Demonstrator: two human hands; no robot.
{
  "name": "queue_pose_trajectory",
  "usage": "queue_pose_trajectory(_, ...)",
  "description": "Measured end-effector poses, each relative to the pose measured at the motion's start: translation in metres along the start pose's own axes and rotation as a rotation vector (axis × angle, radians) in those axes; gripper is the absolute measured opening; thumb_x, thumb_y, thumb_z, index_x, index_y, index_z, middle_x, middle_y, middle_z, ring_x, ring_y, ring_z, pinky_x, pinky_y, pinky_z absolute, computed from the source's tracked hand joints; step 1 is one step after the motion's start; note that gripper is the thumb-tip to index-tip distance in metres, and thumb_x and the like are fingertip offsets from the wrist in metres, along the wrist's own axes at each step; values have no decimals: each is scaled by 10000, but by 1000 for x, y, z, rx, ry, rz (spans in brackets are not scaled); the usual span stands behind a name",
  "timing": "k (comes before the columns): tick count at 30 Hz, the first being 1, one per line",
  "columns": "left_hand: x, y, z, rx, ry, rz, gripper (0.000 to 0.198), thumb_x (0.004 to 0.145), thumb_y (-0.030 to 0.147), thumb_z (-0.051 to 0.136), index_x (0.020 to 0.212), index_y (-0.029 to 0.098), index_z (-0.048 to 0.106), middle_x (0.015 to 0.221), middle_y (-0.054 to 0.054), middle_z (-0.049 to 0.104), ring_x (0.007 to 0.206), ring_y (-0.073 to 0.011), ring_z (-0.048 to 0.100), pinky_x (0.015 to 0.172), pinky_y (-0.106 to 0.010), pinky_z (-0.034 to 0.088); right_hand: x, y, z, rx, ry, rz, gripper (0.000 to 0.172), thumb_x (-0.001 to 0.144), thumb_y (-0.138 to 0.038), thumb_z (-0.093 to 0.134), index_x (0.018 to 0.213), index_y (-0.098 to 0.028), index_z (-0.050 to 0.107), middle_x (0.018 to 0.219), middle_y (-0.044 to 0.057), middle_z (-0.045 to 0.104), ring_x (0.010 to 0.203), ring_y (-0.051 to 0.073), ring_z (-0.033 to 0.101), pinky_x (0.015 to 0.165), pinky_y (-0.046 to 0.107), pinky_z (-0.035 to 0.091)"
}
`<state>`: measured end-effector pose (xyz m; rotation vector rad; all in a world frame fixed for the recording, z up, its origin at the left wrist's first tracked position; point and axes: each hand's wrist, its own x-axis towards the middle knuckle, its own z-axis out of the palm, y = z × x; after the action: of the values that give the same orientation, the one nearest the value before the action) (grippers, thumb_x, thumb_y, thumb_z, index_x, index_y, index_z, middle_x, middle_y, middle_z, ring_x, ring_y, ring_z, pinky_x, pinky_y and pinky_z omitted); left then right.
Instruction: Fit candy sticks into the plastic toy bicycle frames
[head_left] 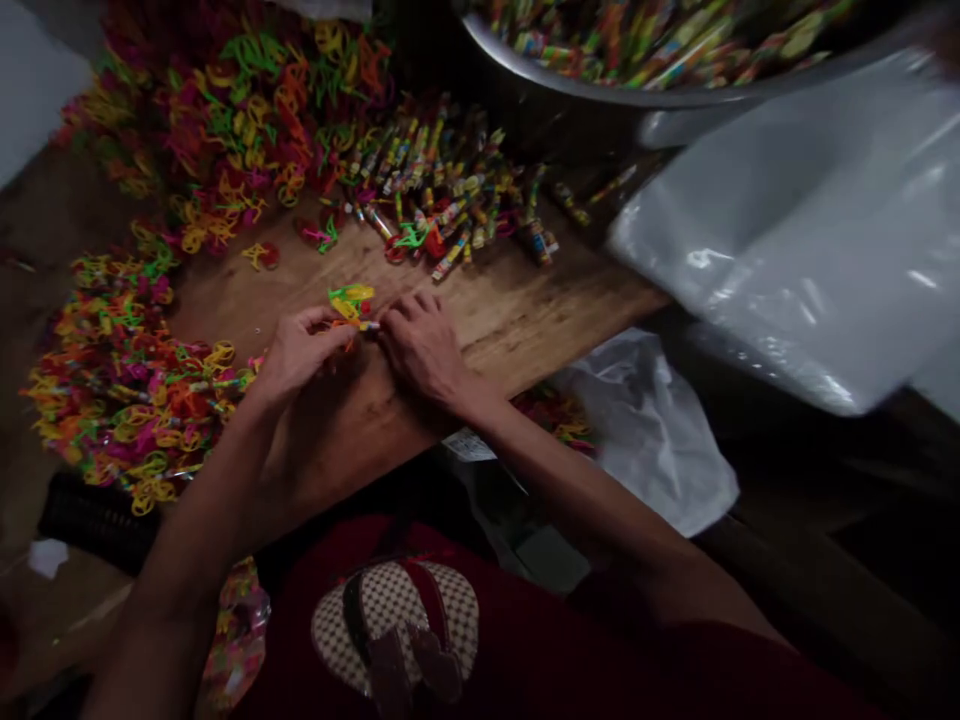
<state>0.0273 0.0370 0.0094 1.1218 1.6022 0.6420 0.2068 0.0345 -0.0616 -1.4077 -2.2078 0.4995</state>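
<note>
Over the wooden board, my left hand pinches a small orange plastic toy piece. My right hand is beside it, its fingers curled and its fingertips closed at the pale end of a short, thin tube. The tube lies between both hands, against the orange piece; its far end is hidden by my fingers. Just beyond the fingertips sit yellow and green plastic pieces. Farther back is a pile of printed thin tubes, a few of them lying loose near its front.
A heap of coloured plastic pieces covers the back left, and another pile lies at left. A metal basin full of printed tubes stands at back right. Clear plastic bags lie right of the wooden board.
</note>
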Motion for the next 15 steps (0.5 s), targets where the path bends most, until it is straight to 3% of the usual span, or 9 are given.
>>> queue_pose_trajectory(5,-2,-2,-15,106,86,-71,338,674,421,805,872,156,733,546,38,562,408,-62,409,395,-190,270,2,12,-9,442,242,133,201,977,-296,454,1122,-200,555,905,61,635,773,195,552,721,351,476)
queue_pose_trajectory(8,-1,-5,-16,142,2,-96,355,676,426,791,901,157,739,551,46,536,433,-63,410,408,-186,266,9,4,-22,602,154,114,280,936,-413,556,1118,-205,599,803,8,596,704,158,516,645,296,428)
queue_pose_trajectory(11,0,-1,-13,184,-109,-70,356,673,404,788,929,160,749,567,39,551,462,-68,438,423,-182,277,16,-7,-29,621,-28,74,316,887,-495,619,894,-183,662,692,-10,543,624,127,454,588,277,344)
queue_pose_trajectory(15,-1,7,-13,-50,-118,-102,372,599,316,815,922,152,726,607,31,591,446,-55,433,415,-178,289,15,-15,-26,553,104,191,328,848,-466,657,701,-178,607,620,-18,495,595,109,408,586,279,307)
